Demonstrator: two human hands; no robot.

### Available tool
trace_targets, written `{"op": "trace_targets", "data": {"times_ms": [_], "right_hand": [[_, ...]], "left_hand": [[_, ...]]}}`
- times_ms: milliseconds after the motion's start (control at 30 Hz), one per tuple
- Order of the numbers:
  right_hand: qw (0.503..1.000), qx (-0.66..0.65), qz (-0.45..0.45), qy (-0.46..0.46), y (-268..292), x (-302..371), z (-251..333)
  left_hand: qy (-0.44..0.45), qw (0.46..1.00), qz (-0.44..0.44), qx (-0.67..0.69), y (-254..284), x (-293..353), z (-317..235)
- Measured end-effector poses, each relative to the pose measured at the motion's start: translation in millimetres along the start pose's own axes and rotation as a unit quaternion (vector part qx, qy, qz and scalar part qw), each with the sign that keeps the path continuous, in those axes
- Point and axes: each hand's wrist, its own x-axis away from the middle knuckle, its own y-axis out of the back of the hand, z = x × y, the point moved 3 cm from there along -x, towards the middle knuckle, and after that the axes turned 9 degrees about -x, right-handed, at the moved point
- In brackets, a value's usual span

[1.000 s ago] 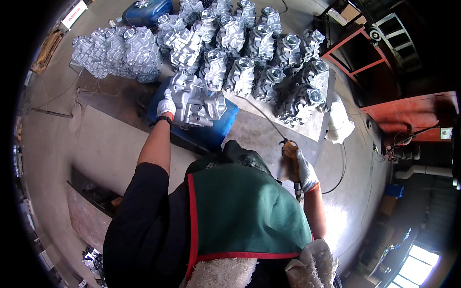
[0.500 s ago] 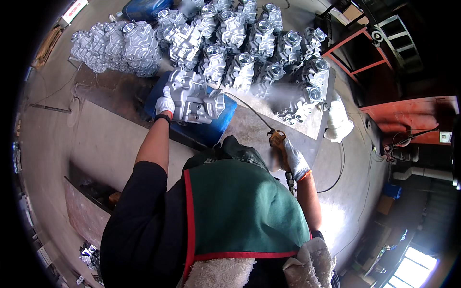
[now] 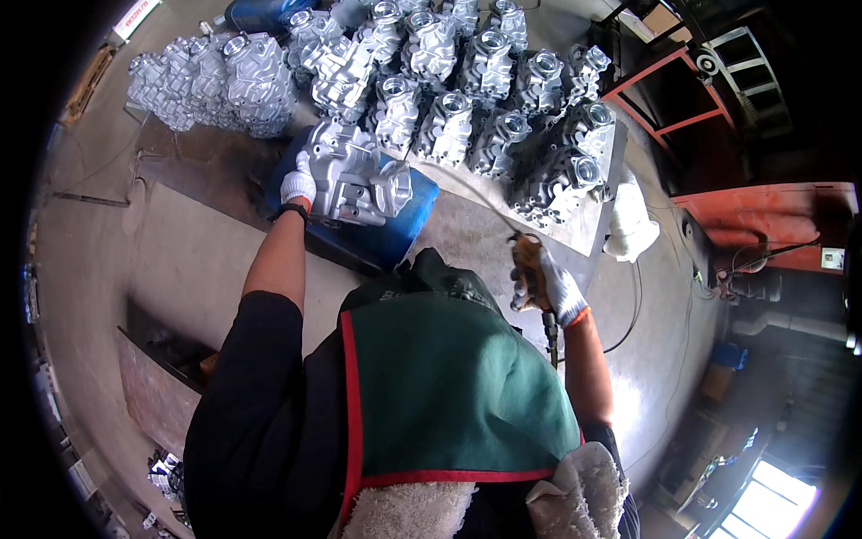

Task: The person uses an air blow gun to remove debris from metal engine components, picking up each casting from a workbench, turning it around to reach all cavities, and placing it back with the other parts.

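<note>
Right hand (image 3: 561,292) and air gun (image 3: 534,268) sit slightly further right than half a second ago; left hand (image 3: 298,187) and casting (image 3: 346,171) hold position, bar a small camera shift.

Casting lies on its side on a blue block (image 3: 420,211) near the tabletop (image 3: 175,148)'s near edge, flanged end toward the block's right edge. Left glove is against its left side; can't tell from my feed if that grip closes round it. Right grip is wrapped round the air gun's handle. Thin nozzle (image 3: 494,208) is blurred and runs toward the flange; contact unclear.

I read the step as working the casting with the nozzle, left steadying. Next move calls for fine aim by the right and a firm left.

Beyond: upright castings (image 3: 488,67) in rows up to the tabletop's right edge, packed stack (image 3: 256,85) toward its far left corner, white bundle (image 3: 630,220) just off the right edge.
</note>
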Motion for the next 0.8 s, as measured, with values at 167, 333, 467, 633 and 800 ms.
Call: {"op": "trace_targets", "data": {"times_ms": [167,333,467,633,800], "right_hand": [[0.998,0.014,0.002,-0.066,17,23,-15],[0.998,0.022,-0.032,-0.045,13,15,-20],[0.997,0.051,-0.034,-0.048,19,5,-19],[0.991,0.025,-0.015,-0.129,12,2,-5],[0.996,0.019,0.023,-0.085,12,-12,-14]], "left_hand": [[0.000,1.000,-0.002,-0.002,1,4,0],[0.001,1.000,-0.016,-0.013,-1,-1,7],[-0.007,1.000,-0.005,0.005,5,11,2],[0.015,1.000,0.026,0.006,3,8,1],[0.012,0.999,0.033,0.007,9,20,-5]]}}
